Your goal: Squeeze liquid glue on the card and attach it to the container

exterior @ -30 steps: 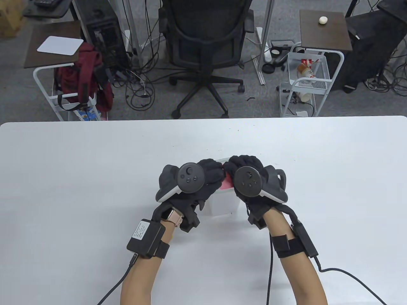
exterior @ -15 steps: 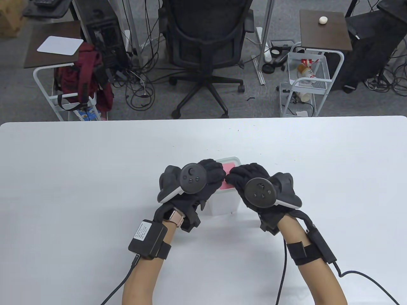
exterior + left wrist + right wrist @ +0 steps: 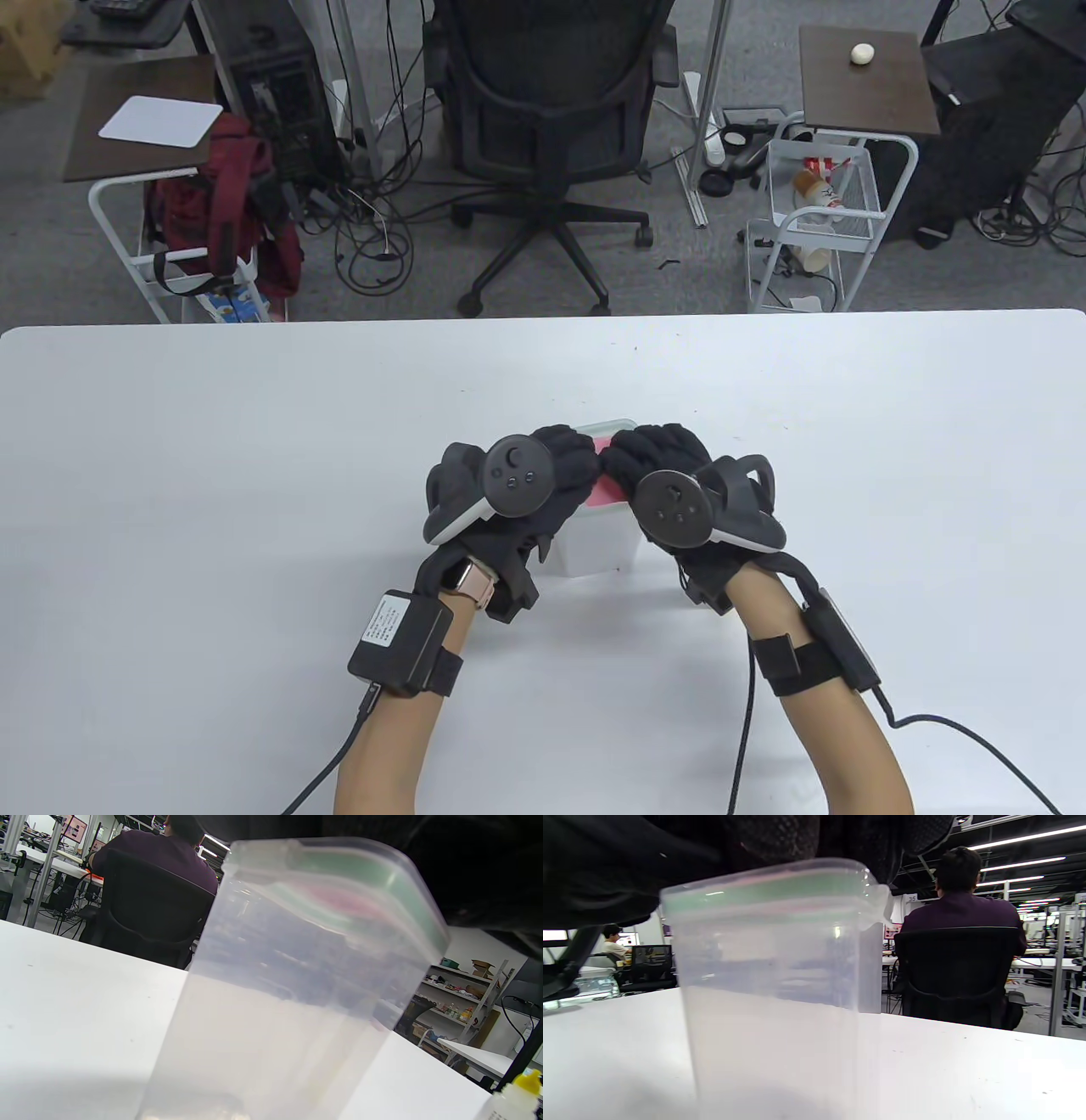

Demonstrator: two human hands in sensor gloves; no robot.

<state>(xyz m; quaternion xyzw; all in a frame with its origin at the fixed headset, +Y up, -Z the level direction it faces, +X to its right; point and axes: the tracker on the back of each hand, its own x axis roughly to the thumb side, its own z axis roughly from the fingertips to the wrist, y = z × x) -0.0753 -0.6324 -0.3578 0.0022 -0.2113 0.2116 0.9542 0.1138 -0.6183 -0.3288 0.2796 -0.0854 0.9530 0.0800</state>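
Observation:
A clear plastic container (image 3: 598, 543) with a green-rimmed lid stands on the white table (image 3: 212, 441) near the front middle. A pink card (image 3: 604, 492) lies on its lid. My left hand (image 3: 568, 463) rests on the lid's left side, with part of the glove down the container's left wall. My right hand (image 3: 645, 454) presses its fingers on the card from the right. The two hands' fingers nearly meet over the lid. The container fills the left wrist view (image 3: 288, 984) and the right wrist view (image 3: 772, 984). A glue bottle (image 3: 515, 1096) with a yellow cap stands at the left wrist view's bottom right.
A black office chair (image 3: 543, 127) stands beyond the table's far edge. A white wire cart (image 3: 814, 212) is at the back right and a red backpack (image 3: 225, 195) at the back left. Cables trail from both wrists to the front edge.
My right hand slid back and to the right, uncovering more of the pink card, then moved forward over it again. My left hand stayed on the lid.

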